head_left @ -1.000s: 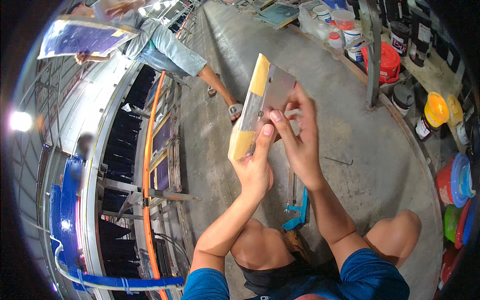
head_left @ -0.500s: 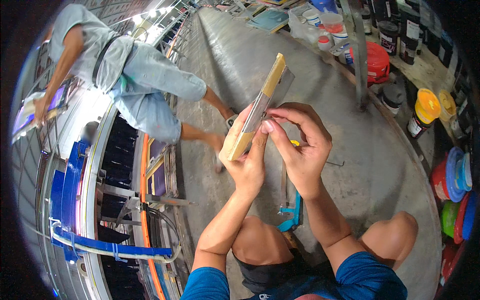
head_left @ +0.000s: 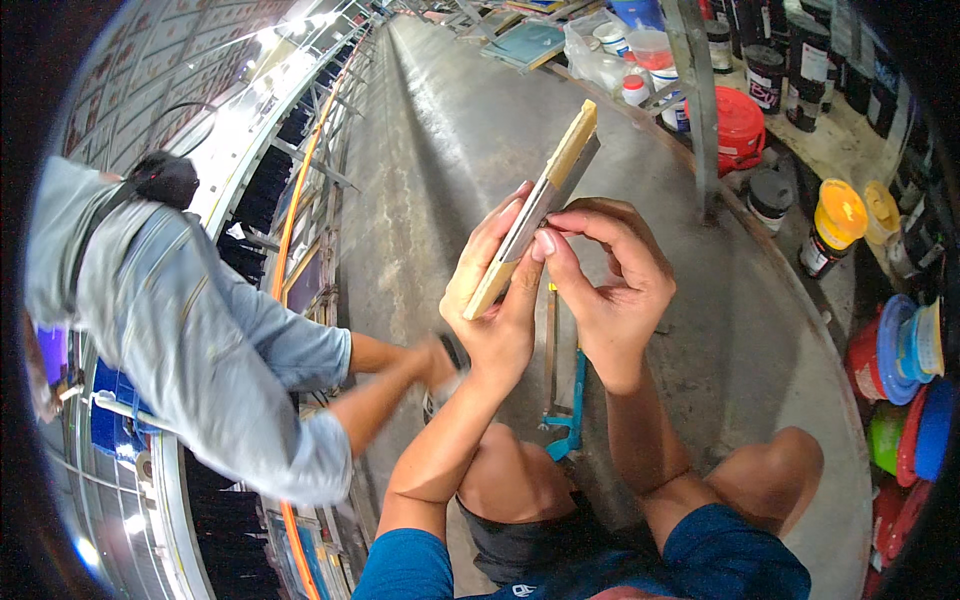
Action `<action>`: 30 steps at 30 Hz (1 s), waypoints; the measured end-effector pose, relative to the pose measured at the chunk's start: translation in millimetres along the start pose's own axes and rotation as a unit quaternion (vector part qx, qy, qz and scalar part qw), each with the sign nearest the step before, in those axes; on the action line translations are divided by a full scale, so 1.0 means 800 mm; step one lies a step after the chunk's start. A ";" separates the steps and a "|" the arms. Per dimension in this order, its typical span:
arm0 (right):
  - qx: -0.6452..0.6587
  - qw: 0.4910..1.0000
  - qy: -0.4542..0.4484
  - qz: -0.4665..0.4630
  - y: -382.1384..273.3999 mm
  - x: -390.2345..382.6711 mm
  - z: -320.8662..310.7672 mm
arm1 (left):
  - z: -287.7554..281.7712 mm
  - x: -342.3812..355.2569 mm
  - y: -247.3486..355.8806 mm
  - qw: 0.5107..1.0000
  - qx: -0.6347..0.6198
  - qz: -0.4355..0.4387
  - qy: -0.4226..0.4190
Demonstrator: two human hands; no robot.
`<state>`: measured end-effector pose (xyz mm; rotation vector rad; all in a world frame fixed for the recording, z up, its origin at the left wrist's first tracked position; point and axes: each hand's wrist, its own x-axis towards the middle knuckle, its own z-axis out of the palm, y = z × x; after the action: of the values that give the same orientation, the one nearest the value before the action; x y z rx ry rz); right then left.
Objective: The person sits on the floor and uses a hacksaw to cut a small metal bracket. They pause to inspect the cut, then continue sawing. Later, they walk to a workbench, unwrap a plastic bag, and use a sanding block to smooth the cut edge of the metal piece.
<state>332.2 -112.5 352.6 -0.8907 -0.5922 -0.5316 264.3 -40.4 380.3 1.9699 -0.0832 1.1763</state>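
Far left: a long metal rack (head_left: pixel 300 200) with an orange bar (head_left: pixel 290 230) runs up the room, lit glass panels glaring above it. A co-worker (head_left: pixel 190 330) in pale blue clothes bends over beside it, one arm stretched toward the floor.

Centre: bare grey concrete floor (head_left: pixel 440 150), smooth, stretching off to the far end. The seated person's left hand (head_left: pixel 495 310) holds a wooden-handled squeegee (head_left: pixel 540 205) from below, palm against the wood, fingers closed up its side; the tool is raised off the floor, tilted, top end pointing up and right. On the floor just below the hands lies a hacksaw with a blue handle (head_left: pixel 565 400), between the person's knees.

Right of that: the right hand (head_left: pixel 605 285) pinches the squeegee's edge, thumb and forefinger closed on it, other fingers curled.

Far right: a steel post (head_left: pixel 700 100), then a low shelf of paint pots, among them a red bucket (head_left: pixel 740 125) and a yellow-lidded jar (head_left: pixel 835 220). Stacked coloured bowls (head_left: pixel 910 380) sit at the edge.
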 end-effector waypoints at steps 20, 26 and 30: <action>0.107 0.962 -0.081 0.239 0.014 0.053 -0.041 | -0.024 0.032 -0.003 0.857 -0.317 -0.404 -0.037; 0.172 0.956 -0.079 0.225 0.006 0.026 -0.003 | -0.049 0.025 0.002 0.787 -0.363 -0.497 -0.042; 0.126 0.961 -0.144 0.201 0.001 0.018 0.006 | -0.058 0.021 0.004 0.742 -0.420 -0.523 -0.020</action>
<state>341.9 -110.4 364.3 -0.8205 -0.7013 0.0451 240.1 -5.4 405.5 0.9068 0.3753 0.2132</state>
